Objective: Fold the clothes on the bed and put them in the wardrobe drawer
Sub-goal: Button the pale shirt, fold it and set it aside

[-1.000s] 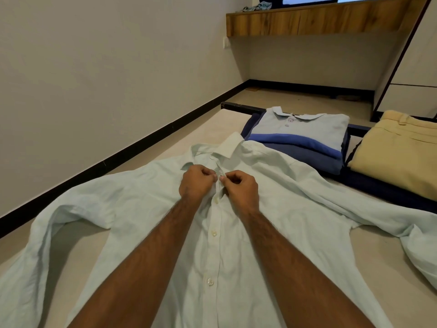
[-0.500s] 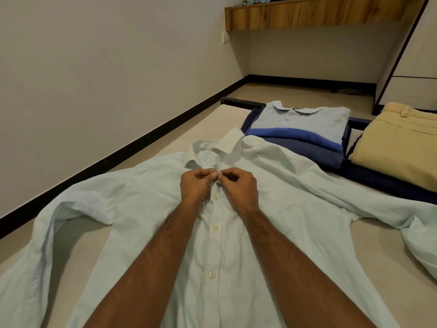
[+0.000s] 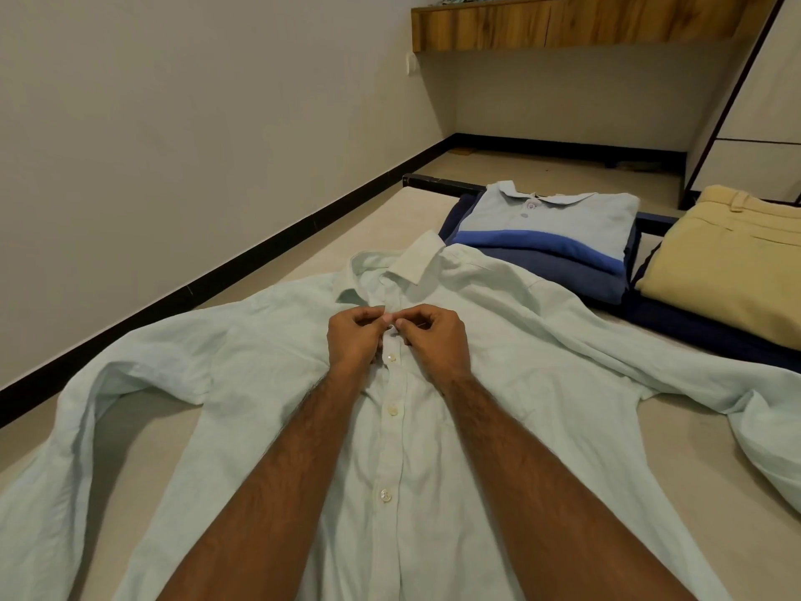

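Note:
A pale mint button-up shirt lies face up across the bed, sleeves spread to both sides, collar pointing away from me. My left hand and my right hand meet at the placket just below the collar, both pinching the fabric around a button near the top. Several buttons below them are fastened. Behind the shirt, a folded light-blue polo with a blue stripe tops a small stack. To its right, folded tan trousers rest on dark navy cloth.
A cream wall with a black skirting runs along the bed's left side. A wooden shelf hangs on the far wall. White wardrobe panels stand at the far right, beyond the bed's dark frame.
My hands stay pinched on the same spot of the placket, fingers working slightly. The view has tilted down a little, so the shelf sits higher in frame.

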The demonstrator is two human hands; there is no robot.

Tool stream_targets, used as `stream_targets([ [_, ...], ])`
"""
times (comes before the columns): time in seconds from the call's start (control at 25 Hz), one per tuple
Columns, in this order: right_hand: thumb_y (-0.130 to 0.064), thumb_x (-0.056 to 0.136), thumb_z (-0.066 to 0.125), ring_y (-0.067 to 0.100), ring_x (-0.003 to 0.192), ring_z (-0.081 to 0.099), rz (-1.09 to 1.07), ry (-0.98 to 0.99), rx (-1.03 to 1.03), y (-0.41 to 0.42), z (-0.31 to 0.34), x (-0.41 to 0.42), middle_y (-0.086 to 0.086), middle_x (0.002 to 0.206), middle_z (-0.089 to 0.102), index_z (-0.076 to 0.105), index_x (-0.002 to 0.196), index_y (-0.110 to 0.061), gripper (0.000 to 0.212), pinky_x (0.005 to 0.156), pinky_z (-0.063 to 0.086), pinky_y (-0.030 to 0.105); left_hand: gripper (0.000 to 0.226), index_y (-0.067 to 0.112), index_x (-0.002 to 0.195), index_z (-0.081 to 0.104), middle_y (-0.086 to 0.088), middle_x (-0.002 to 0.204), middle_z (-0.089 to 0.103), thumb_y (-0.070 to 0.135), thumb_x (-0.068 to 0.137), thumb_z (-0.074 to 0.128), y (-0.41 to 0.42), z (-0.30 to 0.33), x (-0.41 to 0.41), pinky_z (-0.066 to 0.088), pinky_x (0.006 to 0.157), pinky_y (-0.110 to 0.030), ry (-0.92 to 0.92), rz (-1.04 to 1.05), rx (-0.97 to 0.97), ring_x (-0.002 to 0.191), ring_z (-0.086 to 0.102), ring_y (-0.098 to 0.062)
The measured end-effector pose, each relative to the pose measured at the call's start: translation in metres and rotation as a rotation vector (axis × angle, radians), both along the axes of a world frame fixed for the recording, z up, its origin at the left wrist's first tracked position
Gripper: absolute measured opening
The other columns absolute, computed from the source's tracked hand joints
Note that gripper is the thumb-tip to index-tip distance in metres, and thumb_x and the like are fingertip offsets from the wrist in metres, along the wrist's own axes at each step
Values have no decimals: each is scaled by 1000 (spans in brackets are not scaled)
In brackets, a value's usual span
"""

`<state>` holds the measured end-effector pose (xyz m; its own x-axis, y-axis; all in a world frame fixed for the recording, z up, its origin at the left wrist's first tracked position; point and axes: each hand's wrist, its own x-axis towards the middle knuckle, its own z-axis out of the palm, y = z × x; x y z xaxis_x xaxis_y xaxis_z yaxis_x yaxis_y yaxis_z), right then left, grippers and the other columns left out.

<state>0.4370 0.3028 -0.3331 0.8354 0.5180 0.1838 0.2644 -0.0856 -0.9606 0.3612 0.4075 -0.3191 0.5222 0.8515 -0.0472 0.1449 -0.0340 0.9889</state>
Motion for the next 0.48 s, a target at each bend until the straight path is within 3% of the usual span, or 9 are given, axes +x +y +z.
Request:
stream_targets([
  [0.12,-27,83,76,3,81,72,-9,-13,-3,0,0,0,-16,81,76,79,88,-26,5,84,61,36,15,14,102,76,-7,88,75,16,87,76,1,-4,2,56,66,-30,11,24,40,68,64,-13],
  [0.24,-28,82,79,3,81,71,-11,-2,-1,0,0,0,-14,82,76,79,89,-25,8,85,61,36,13,16,102,73,6,91,72,15,89,73,-6,-4,2,56,83,-27,31,50,200,87,68,-10],
  [0.48,-26,83,80,6,81,73,-22,8,5,2,-2,2,-12,82,76,80,90,-23,7,83,62,37,25,22,106,52,18,91,61,17,89,69,-16,-6,1,55,75,-27,39,40,448,85,64,-5],
])
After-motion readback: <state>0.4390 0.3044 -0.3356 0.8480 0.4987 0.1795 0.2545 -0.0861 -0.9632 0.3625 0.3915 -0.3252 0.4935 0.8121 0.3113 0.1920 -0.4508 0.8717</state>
